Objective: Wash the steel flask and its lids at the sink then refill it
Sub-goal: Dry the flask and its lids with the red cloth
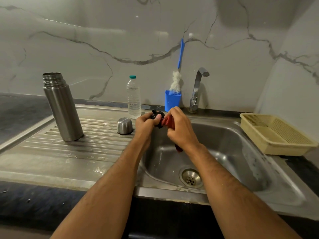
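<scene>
Over steel sink point(224, 135), hands rub cloth point(167, 121) on stopper point(157, 116).

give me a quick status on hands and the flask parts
Left hand grips black inner lid, right hand rubs it with red cloth. Flask open on drainboard. Nothing blocking.

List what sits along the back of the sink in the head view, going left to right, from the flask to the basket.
Flask → steel cap → water bottle → blue cup with the brush → tap → basket.
</scene>
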